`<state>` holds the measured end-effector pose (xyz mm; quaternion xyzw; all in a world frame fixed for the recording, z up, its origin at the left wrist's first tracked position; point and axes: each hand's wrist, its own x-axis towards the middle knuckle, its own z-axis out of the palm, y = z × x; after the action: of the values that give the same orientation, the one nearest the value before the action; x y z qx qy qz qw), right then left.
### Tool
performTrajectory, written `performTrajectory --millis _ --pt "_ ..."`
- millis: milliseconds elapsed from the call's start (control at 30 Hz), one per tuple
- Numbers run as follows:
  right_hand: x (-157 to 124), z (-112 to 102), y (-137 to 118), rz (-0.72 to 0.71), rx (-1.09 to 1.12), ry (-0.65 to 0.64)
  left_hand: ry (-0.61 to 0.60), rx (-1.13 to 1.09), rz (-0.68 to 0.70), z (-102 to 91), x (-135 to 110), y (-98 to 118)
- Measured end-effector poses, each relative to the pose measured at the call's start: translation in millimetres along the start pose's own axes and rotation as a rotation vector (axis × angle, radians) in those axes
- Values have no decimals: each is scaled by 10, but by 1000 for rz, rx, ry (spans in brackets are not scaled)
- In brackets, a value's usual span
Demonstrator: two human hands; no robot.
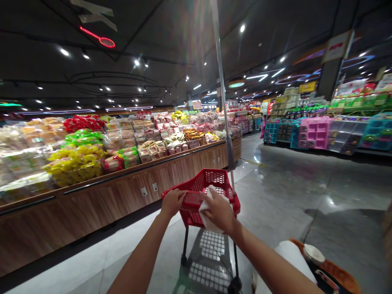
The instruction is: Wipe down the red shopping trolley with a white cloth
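Observation:
A red plastic shopping cart (195,218) on dark legs stands right in front of me. My left hand (173,202) is closed around the left end of its handle bar. My right hand (219,211) presses a white cloth (209,223) against the right part of the same bar, its fingers bent over the cloth. Whether it is fabric or paper I cannot tell. A tall metal pole (222,85) rises beside the cart's right rim. The basket shows perforated walls, partly hidden behind my hands.
A long wood-panelled display counter (122,200) heaped with packaged food runs along the left. Racks with pink trays (314,132) and blue trays stand at the back right. At lower right, near my right forearm, an orange basket (350,279) holds a white cloth and a white-lidded container.

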<state>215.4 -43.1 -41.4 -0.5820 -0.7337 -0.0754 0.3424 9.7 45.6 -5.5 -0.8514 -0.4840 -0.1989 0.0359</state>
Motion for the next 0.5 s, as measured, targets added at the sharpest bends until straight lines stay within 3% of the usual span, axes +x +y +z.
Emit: performTrajectory --millis 100,267,367,500 --pt "103 -66 100 10 26 -79 5 40 -9 76 -37 186" --pt "221 162 25 -99 66 57 -31 150 -132 127 -96 385" --pt "183 238 -62 -190 111 101 -86 148 -119 17 -71 283" --pt "140 78 -40 -197 91 46 -176 65 100 -109 -50 53"
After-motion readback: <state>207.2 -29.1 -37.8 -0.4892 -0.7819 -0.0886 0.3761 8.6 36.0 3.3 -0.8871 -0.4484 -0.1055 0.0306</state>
